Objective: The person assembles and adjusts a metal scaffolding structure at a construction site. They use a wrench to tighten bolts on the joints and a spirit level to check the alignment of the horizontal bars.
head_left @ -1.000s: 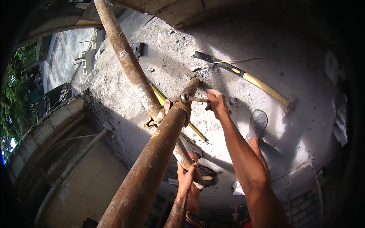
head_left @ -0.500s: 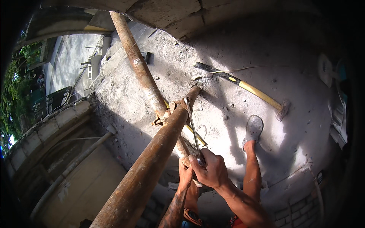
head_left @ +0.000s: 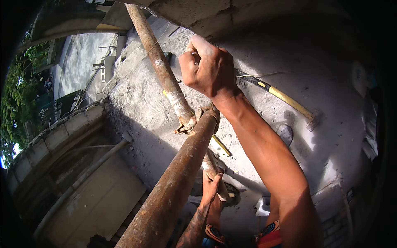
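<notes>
Gripping something small and pale, the right hand [head_left: 208, 66] is raised high in the head view, its fingers curled into a tight fist just to the right of the slanting rusty pipe [head_left: 159, 66]; what the fist encloses is mostly hidden, only a bit of a thin metal end showing at the knuckles, so what kind of tool it is cannot be told. The right forearm runs down from it toward the lower edge. That slanting pipe crosses a second, thicker rusty pipe [head_left: 173, 190], which rises from the bottom of the picture, and the two are joined by a metal clamp [head_left: 194, 122] where they meet, just below and left of the right wrist. Lower down, the left hand [head_left: 210, 188] has its fingers wrapped round the lower stretch of the slanting pipe, thumb spread off to one side, its forearm coming up from the bottom edge beside the thicker pipe. Far beneath lies a dusty concrete floor [head_left: 136, 107], half in sun and half in shade. On it, to the right of the right arm, rests a long tool with a yellow handle [head_left: 285, 99], well apart from both hands, and a shorter yellow-striped bar [head_left: 219, 144] lies just past the clamp. At the left, a curved masonry wall [head_left: 53, 136] borders the floor, with green trees [head_left: 16, 103] beyond it.
</notes>
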A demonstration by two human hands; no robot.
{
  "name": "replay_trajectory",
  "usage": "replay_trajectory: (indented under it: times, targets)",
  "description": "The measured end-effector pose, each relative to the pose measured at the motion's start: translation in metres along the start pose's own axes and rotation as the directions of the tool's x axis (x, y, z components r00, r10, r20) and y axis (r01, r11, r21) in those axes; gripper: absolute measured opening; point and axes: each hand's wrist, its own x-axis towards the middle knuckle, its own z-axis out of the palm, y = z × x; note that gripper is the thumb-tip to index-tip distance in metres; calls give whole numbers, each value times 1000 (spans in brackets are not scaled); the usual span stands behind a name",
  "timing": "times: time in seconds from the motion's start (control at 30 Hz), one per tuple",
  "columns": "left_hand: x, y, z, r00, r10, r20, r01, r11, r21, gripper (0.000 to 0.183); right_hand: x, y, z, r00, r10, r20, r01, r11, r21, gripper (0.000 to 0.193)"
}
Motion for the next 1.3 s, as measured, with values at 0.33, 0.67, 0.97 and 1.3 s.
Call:
replay_trajectory:
  times: [0.33, 0.67, 0.97, 1.3]
  targets:
    - [2, -3, 0, 998, 61, -7, -60, 996, 60, 42, 42, 39, -7, 556, 613, 561, -557, 776, -295, 47]
    - [17, -46, -9, 998, -1, -63, 17, 966, 257, 43, 22, 48, -17, 768, 609, 198, -437, 725, -533, 64]
    - [26, -63, -10, 998, 50, -50, -40, 982, 185, 45, 30, 55, -65, 453, 787, 419, -818, 554, -157, 35]
    - [11, -24, -5, 998, 51, -48, -41, 981, 191, 47, -94, -96, -221, 841, 455, 293, -541, 734, 410, 85]
